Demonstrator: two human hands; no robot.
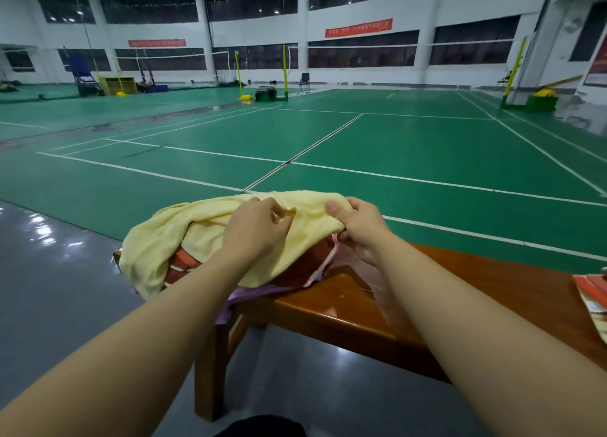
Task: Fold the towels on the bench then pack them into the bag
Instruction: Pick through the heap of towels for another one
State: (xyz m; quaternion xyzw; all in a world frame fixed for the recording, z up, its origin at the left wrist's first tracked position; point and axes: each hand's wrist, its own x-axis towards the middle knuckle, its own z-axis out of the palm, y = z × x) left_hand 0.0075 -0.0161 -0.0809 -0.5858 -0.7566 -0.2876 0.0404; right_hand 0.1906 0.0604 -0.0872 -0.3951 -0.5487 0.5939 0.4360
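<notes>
Overhead writing: red banners (358, 28) on the far wall, lettering too blurred to read
Left hand (254, 228): fingers curled, pinching the yellow towel (210, 219)
Right hand (361, 226): thumb and fingers gripping the same towel's edge
Yellow towel: draped over a red towel (305, 265) on the wooden counter (460, 279)
Bag (364, 272): clear plastic, beneath the right wrist

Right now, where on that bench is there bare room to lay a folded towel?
The bare patch of bench lies between the right hand and the striped cloth at the right edge. The left end is crowded: the yellow towel heaped over red and purple cloths, both hands gripping it.
</notes>
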